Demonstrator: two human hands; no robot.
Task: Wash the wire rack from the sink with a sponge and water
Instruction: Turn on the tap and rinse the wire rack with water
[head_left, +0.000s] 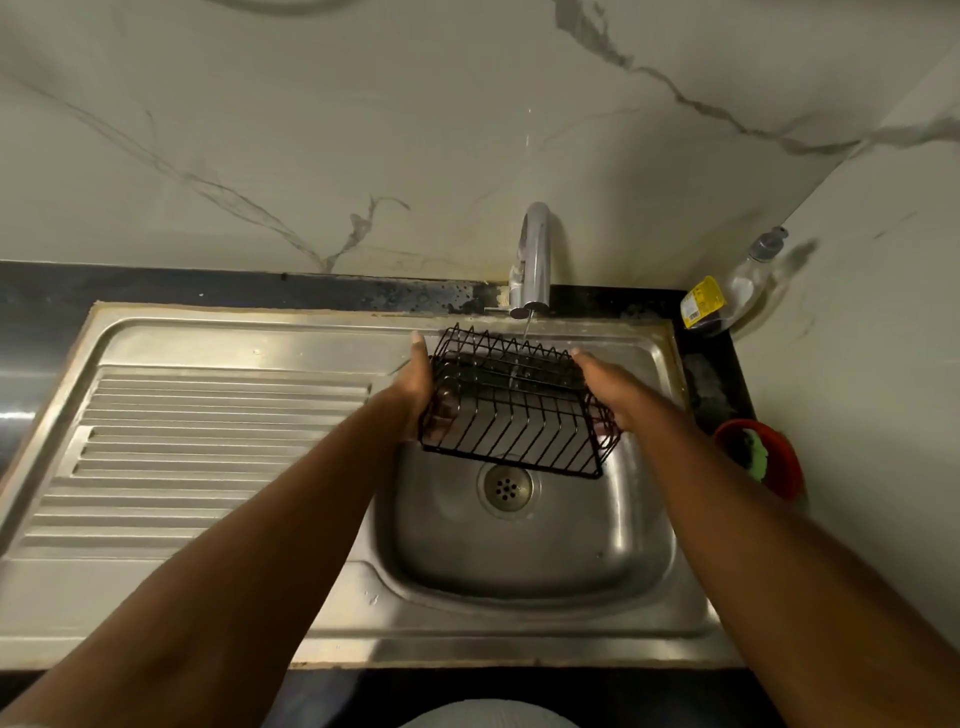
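Water (525, 332) falls in a thin stream from the tap (535, 254) onto the rack (511, 410), which we hold in the air just under the tap's mouth, above the sink (519, 561) and clear of its floor. The rack is black wire, box-shaped and tilted, its near edge hanging lower than the far one. Our left grip (423, 395) clasps the end of the rack left of the tap, thumb laid straight along the wire edge and fingers curled round underneath, showing through the bars. Our right grip (605, 387) clasps the end right of the tap in much the same way, fingers wrapped under the wires. The drain (506, 487) lies in front of the tap, just below the rack's near edge. Right of the tap, in the corner of the bench (711, 379), stands a bottle (727, 296) with a yellow label; nearer us on that side sits a red bowl (779, 462) with a green sponge (756, 454) in it. Left of the tap stretches the ribbed drainboard (182, 441).
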